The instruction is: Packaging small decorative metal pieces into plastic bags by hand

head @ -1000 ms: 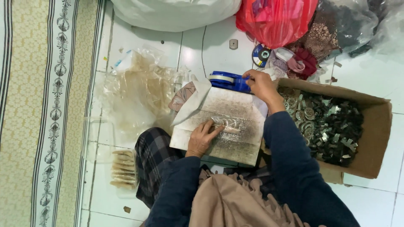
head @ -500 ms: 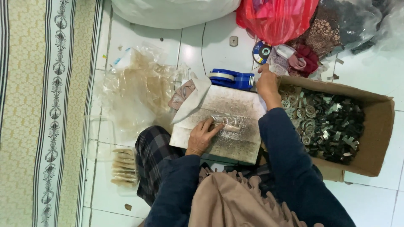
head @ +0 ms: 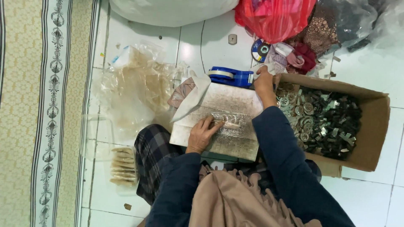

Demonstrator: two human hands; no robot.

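1. The person sits on the white tiled floor (head: 370, 197) with a flat board (head: 219, 122) across the lap, so it serves as a small work surface within easy reach of both hands.
2. The left hand (head: 202, 135) lies on the board with the fingers stretched forward and nearly flat, pressing a small clear packet (head: 227, 123) against the surface; it pins the packet down and does not wrap around it.
3. The packet sits near the middle of the board, under and just ahead of the left fingertips.
4. The right hand (head: 264, 84) reaches to the far edge of the board and is curled over the handle end of a blue tape dispenser (head: 231, 76); the fingers are bent around it, though how tight the hold is I cannot tell.
5. The dispenser lies on its side at the top edge of the board, just beside the cardboard box.
6. The cardboard box (head: 374, 126) lies open at the person's right, touching the board's side, full of small metal pieces (head: 328, 122), handy for the right hand.
7. Crumpled clear plastic bags (head: 134, 84) lie on the tiles to the left.
8. A stack of filled flat packets (head: 123, 166) rests by the left knee, set apart from the loose material.
9. A red plastic bag (head: 273, 17) lies beyond the box.
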